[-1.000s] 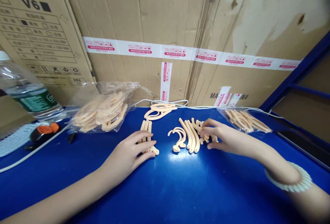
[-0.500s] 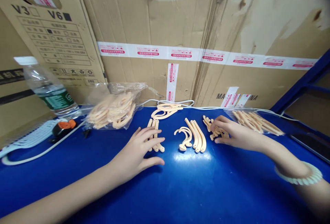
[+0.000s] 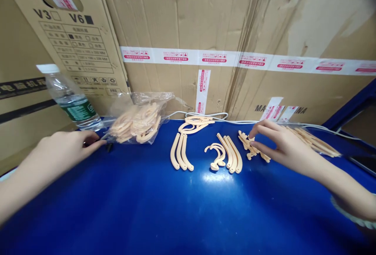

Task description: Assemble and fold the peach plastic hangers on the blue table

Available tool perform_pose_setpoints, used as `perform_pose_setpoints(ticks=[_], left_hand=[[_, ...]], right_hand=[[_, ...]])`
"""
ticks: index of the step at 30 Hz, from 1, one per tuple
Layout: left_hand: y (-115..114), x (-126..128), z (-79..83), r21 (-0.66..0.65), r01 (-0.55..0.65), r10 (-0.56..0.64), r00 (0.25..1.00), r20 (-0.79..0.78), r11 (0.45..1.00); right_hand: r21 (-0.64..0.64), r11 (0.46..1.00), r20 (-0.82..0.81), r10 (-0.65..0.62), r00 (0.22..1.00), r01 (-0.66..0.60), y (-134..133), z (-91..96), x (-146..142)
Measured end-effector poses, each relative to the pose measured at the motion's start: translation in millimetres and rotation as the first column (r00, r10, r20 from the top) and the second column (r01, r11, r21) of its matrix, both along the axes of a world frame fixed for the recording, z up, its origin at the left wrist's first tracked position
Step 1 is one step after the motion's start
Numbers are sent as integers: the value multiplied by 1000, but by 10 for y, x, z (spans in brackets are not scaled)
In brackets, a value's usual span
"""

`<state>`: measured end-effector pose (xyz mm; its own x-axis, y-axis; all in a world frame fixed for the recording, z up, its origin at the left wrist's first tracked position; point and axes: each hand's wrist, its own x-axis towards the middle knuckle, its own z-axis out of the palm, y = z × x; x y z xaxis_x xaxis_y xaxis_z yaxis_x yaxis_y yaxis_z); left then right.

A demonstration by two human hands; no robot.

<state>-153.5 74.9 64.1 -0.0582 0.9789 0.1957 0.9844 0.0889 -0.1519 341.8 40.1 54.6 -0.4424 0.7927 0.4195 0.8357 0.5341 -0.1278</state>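
My left hand (image 3: 69, 147) is at the far left, in front of the bottle. Its thumb and fingers are curled together around a dark spot, and what they hold is mostly hidden. My right hand (image 3: 272, 143) hovers over a small pile of peach plastic pieces (image 3: 259, 154), thumb and forefinger apart. Between the hands lie three curved peach plastic strips (image 3: 181, 153), side by side. To their right are peach plastic hooks (image 3: 219, 155) with round ends, beside another group of curved strips (image 3: 233, 155). Loop-shaped peach pieces (image 3: 195, 125) lie behind.
A clear bag of peach pieces (image 3: 135, 123) lies at the back left, near a water bottle (image 3: 75, 108). Another bag of long strips (image 3: 317, 141) is at the right, near a dark flat device (image 3: 364, 165). A white cable (image 3: 235, 121) runs along the cardboard (image 3: 164, 82) behind the blue tabletop (image 3: 182, 216).
My left hand has moved left from the three strips to where a black-and-orange object lay, now out of sight. My right hand stays by the small pile. The camera view has shifted slightly.
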Motion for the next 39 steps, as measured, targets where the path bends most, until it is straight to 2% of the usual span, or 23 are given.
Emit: perform_pose_setpoints(ticks=[1,4,8,12,14,16,17,19,21,27,29,34,39], left_hand=[[50,-36,-55,39,-14,14,1000,1,999],[142,-28,-210,63,41,-41,999,-12,997],[167,-4,-279,-47,186,-186,983,6,981],[217,-151,-213,-32,103,-99,989,113,994],[264,-302,-120,27,50,-54,981,186,998],[321,-477,-6,128,-56,23,971,239,990],[352,-559,44,170,-66,14,957,290,983],[412,-685,100,210,-13,-76,910,408,978],[461,-747,80,198,17,-107,885,454,980],[568,-817,-162,172,38,-113,883,455,984],[626,-882,-168,138,35,-96,882,461,990],[773,-1016,-23,-143,85,-4,871,491,986],[804,-968,63,-222,110,10,877,480,969]], right_hand=[[-3,1000,1,10,1000,-10,-6,-3,-13],[-26,999,9,22,1000,-22,-1,-38,-13],[-38,999,16,20,1000,-19,27,-89,17],[-61,998,16,23,1000,-22,36,-101,17],[-75,997,24,23,999,-21,33,-96,12],[-81,996,30,25,999,-23,31,-91,9],[-79,997,30,29,999,-26,31,-90,8],[-78,996,30,36,999,-33,32,-93,8],[-75,996,30,42,999,-40,35,-99,9],[-72,995,31,64,998,-61,60,-135,23],[-63,996,28,68,997,-67,69,-146,30],[-44,996,34,74,997,-72,79,-149,41],[-35,996,45,82,996,-81,87,-150,62]])
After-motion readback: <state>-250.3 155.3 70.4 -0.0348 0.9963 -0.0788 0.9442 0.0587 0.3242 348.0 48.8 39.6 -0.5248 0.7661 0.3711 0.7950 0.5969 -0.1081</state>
